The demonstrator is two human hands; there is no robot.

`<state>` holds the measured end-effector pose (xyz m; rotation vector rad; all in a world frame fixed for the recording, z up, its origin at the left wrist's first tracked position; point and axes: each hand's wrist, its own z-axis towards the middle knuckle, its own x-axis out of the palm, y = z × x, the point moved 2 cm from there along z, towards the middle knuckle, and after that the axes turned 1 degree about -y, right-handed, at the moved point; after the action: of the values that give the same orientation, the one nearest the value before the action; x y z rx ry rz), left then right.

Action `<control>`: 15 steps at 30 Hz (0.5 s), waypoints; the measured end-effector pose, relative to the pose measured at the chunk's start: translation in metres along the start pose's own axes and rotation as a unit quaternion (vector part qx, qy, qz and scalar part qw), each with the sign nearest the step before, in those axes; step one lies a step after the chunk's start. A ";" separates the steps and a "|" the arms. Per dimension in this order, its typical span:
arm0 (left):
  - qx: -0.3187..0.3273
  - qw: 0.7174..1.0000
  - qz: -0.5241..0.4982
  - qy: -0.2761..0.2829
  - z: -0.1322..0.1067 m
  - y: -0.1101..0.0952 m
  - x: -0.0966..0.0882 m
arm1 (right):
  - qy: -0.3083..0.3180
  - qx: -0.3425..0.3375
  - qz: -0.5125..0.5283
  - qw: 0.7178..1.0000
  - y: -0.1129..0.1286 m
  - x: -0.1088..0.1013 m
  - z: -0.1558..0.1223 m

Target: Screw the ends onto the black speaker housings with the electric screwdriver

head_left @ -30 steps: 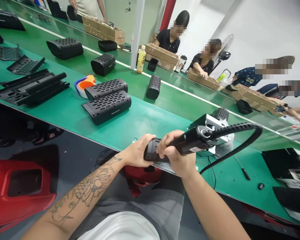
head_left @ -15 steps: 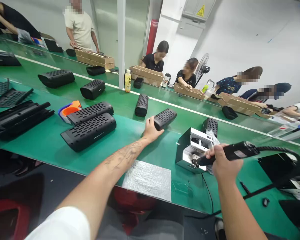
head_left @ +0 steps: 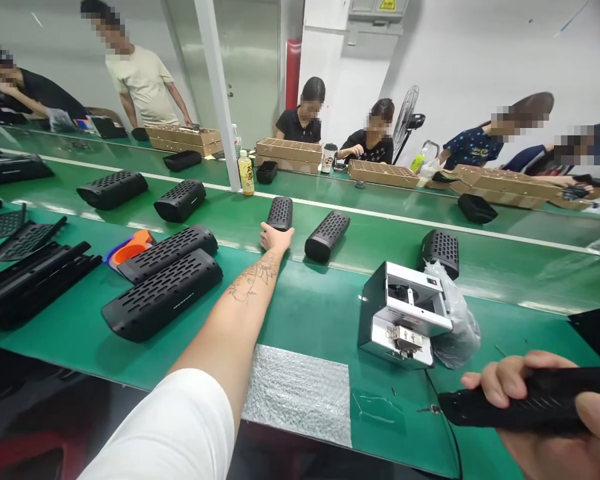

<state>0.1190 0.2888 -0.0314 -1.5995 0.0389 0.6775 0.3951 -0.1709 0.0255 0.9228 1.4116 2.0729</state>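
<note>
Head view: left hand (head_left: pixel 277 239) grips black perforated plastic housing (head_left: pixel 281 212), far; right hand (head_left: pixel 540 453) clasps black cylindrical electric screwdriver (head_left: pixel 550 403), near right.

"mercury", seemingly, marks the nearest black casing (head_left: pixel 163 299).

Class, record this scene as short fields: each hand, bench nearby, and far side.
Left hand: at the near end of a perforated black case; grip partly hidden
Right hand: holding a black handheld tool with a thin metal tip
Bench nearby: silvery sheet; black-and-white device beside a clear plastic bag
Far side: several people, cardboard boxes
</note>
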 end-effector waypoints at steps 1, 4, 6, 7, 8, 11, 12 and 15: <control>-0.007 1.000 -0.007 0.008 0.002 -0.002 -0.006 | -0.001 0.023 -0.016 1.000 0.000 0.004 -0.003; 0.007 0.998 -0.042 0.035 -0.011 0.004 -0.037 | 0.005 0.021 -0.016 1.000 0.009 0.026 -0.018; 0.039 0.995 -0.070 0.061 -0.031 0.021 -0.074 | 0.043 -0.030 0.008 0.999 0.018 0.043 -0.031; 0.059 0.992 -0.082 0.076 -0.043 0.034 -0.097 | 0.066 -0.054 0.023 0.996 0.023 0.051 -0.037; 0.075 0.989 -0.091 0.090 -0.054 0.049 -0.122 | 0.086 -0.076 0.037 0.993 0.028 0.058 -0.043; 0.201 0.959 -0.086 0.180 -0.086 0.098 -0.195 | 0.121 -0.116 0.065 0.984 0.043 0.075 -0.060; 0.232 0.943 -0.078 0.226 -0.097 0.113 -0.214 | 0.128 -0.124 0.067 0.982 0.048 0.078 -0.065; 0.272 0.892 -0.044 0.360 -0.133 0.146 -0.252 | 0.149 -0.132 0.067 0.978 0.063 0.085 -0.078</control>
<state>-0.0954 0.0513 -0.0530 -1.2104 0.6451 -0.0436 0.2801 -0.1835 0.0880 0.6330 1.1959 2.5109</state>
